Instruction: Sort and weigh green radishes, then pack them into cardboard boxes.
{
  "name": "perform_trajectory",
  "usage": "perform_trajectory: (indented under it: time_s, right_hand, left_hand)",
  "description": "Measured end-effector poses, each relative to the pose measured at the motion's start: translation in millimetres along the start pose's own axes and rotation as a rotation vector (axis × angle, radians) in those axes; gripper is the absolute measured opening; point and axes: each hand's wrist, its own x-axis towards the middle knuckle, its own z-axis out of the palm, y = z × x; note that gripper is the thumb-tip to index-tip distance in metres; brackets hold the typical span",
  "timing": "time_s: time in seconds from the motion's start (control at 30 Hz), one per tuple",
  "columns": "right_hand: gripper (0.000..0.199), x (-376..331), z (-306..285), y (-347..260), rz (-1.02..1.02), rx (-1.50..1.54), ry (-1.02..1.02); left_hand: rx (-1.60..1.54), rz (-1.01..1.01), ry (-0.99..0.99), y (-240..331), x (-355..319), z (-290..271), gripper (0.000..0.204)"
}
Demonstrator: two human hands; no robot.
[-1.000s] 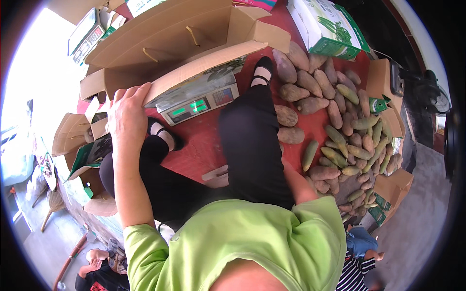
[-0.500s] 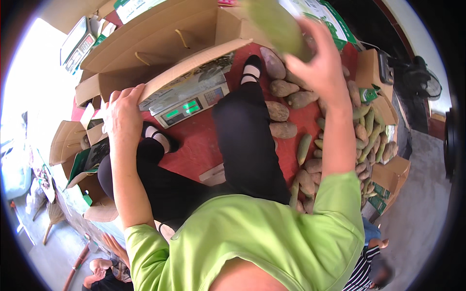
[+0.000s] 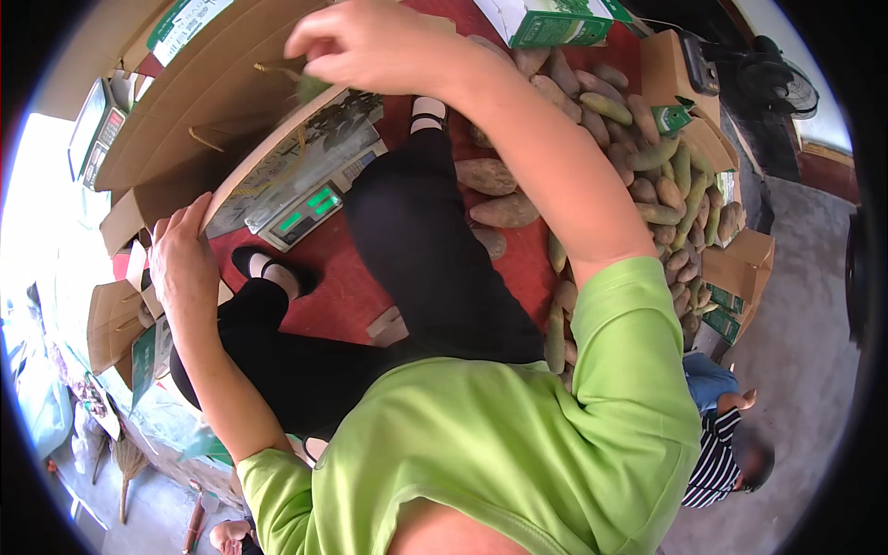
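Observation:
A large open cardboard box (image 3: 185, 111) with rope loops stands on a digital scale (image 3: 296, 217) with lit green displays. My left hand (image 3: 180, 259) grips the near edge of the box, fingers over its rim. Over the opening, my right hand (image 3: 370, 46) has its thumb and fingers apart, with box showing in the gap. Just under the thumb is a small green part of a gourd-like vegetable (image 3: 311, 88); the rest of it is hidden behind the box wall.
Many brown tubers (image 3: 504, 211) and long green vegetables (image 3: 683, 166) are piled at right on a red surface (image 3: 342, 296). A second scale (image 3: 97, 134) is at far left. Smaller cartons (image 3: 740, 268), a fan (image 3: 782, 79) and a person in stripes (image 3: 717, 453) are around.
My right hand has moved left from above the pile to over the box, taking the green vegetable, which is now mostly out of sight. My left hand has stayed on the box edge.

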Motion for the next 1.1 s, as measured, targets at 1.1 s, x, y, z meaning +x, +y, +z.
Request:
perform_trajectory:
  time_s: [1.1]
  right_hand:
    - [0.095, -520, 182, 220, 1.753, 0.215, 0.382]
  left_hand:
    - [0.035, -0.008, 0.037, -2, 7, 8, 0.045]
